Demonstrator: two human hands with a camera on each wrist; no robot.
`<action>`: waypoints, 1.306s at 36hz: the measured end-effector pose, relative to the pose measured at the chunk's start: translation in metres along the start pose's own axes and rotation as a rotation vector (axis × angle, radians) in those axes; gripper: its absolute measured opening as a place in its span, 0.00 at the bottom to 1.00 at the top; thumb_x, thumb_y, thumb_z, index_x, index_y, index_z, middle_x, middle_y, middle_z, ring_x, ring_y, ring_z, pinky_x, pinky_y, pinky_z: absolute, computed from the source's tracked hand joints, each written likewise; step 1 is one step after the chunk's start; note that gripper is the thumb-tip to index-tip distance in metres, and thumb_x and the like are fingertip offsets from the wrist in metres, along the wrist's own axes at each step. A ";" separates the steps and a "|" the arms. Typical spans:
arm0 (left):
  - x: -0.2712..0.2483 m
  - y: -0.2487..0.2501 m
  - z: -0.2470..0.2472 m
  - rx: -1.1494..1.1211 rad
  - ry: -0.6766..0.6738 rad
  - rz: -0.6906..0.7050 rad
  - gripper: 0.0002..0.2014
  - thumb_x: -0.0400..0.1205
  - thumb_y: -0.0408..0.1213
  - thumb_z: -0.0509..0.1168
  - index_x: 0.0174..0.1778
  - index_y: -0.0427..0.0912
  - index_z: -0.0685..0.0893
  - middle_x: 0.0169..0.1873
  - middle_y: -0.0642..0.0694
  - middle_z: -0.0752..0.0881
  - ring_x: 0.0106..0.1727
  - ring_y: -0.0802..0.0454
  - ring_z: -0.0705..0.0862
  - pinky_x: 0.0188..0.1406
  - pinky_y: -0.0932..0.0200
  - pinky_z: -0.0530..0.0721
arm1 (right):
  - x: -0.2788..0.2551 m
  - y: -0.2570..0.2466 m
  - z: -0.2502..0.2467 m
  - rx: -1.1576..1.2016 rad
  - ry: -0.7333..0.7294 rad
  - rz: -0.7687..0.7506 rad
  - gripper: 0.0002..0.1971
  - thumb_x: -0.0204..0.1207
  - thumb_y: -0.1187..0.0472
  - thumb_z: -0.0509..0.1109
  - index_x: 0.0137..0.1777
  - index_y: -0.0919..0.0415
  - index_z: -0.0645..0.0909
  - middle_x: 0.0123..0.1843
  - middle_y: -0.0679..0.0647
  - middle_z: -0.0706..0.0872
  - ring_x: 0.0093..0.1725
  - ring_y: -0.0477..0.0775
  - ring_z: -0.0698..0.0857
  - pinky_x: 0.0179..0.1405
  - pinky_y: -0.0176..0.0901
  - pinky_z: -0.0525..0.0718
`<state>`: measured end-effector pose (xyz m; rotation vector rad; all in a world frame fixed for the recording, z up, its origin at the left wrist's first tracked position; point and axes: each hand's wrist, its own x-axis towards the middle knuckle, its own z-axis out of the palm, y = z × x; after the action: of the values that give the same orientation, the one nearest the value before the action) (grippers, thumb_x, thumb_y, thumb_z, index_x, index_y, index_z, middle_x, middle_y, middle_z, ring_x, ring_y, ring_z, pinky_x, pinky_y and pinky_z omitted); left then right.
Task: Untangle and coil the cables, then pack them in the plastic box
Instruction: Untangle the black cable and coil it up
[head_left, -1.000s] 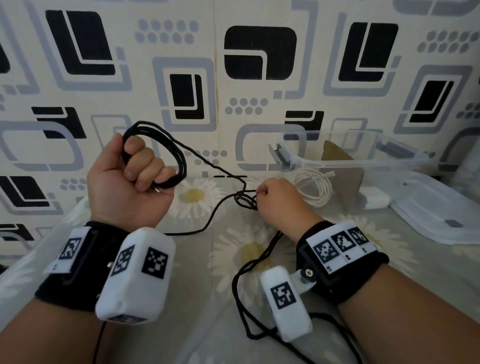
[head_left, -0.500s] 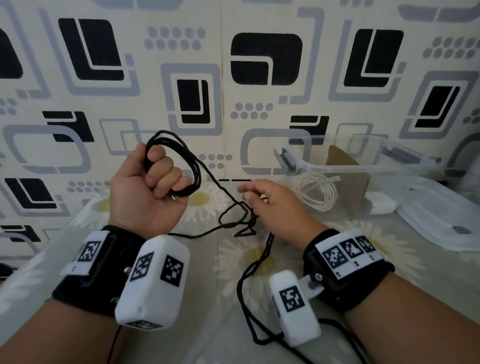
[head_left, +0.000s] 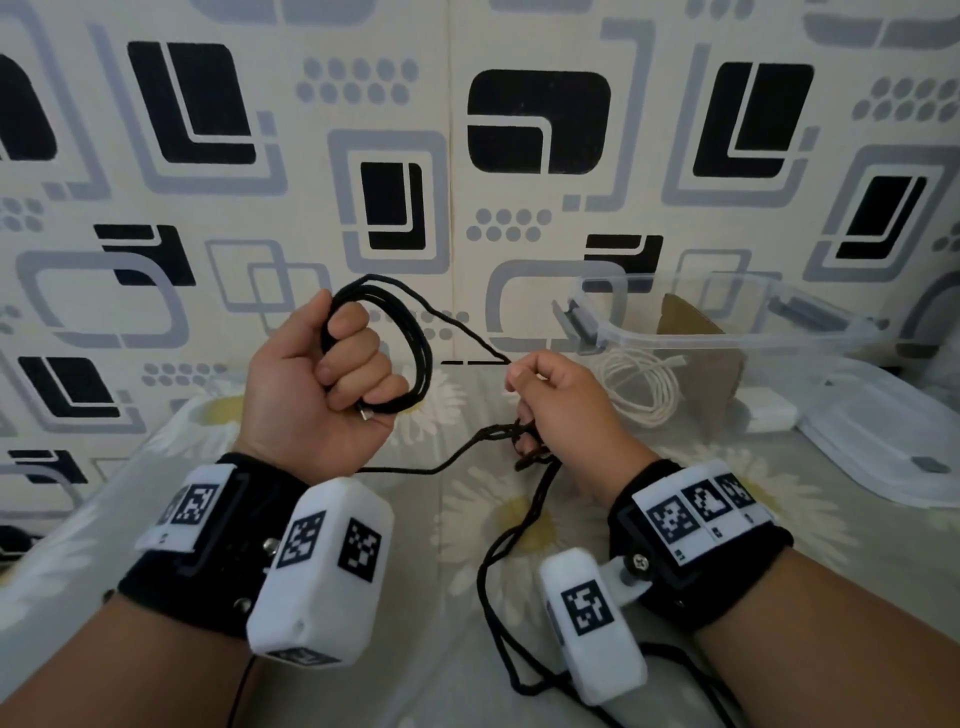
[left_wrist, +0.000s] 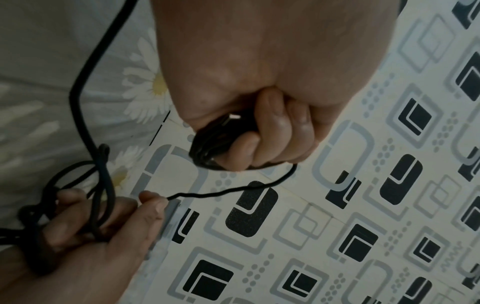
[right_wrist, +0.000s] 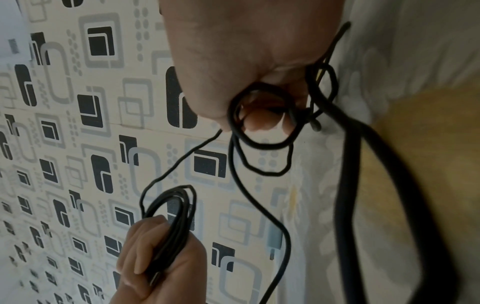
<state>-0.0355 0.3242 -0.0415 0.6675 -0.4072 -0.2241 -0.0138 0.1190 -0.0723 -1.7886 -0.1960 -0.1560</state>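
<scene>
The left hand (head_left: 322, 387) fists around the coil (head_left: 410, 353), its loops upright, while the right hand (head_left: 563, 410) at 3 o'clock pinches the cable (head_left: 467, 335) and its tangle (head_left: 524, 441).

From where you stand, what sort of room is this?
Probably a home bedroom: a daisy-print bedsheet covers a soft surface, patterned wall panels stand behind it, and a plastic box sits on the sheet.

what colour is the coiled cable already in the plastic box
White. The coiled cable lies inside the clear plastic box, seen best in the head view.
</scene>
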 end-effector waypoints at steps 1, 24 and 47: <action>0.001 0.000 -0.002 -0.044 -0.089 -0.058 0.18 0.85 0.46 0.54 0.31 0.45 0.76 0.18 0.54 0.60 0.19 0.56 0.56 0.23 0.63 0.65 | 0.002 0.001 0.000 0.002 0.025 0.014 0.12 0.85 0.56 0.62 0.39 0.57 0.76 0.26 0.54 0.74 0.21 0.52 0.76 0.25 0.40 0.79; 0.004 0.006 -0.012 -0.353 0.119 0.271 0.12 0.82 0.42 0.57 0.36 0.41 0.76 0.20 0.54 0.67 0.20 0.57 0.64 0.28 0.64 0.70 | -0.005 -0.003 -0.002 -0.439 -0.458 -0.103 0.13 0.84 0.56 0.63 0.66 0.45 0.81 0.27 0.36 0.79 0.25 0.39 0.73 0.31 0.31 0.73; 0.017 -0.010 -0.003 0.220 0.520 0.353 0.09 0.86 0.31 0.56 0.39 0.44 0.69 0.27 0.52 0.70 0.27 0.55 0.70 0.38 0.62 0.70 | -0.009 0.001 0.000 -0.325 -0.391 -0.375 0.12 0.78 0.67 0.70 0.59 0.55 0.88 0.43 0.60 0.87 0.42 0.57 0.84 0.46 0.44 0.83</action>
<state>-0.0198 0.3128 -0.0456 0.8259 -0.0431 0.3319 -0.0223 0.1186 -0.0748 -2.0795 -0.8279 -0.1072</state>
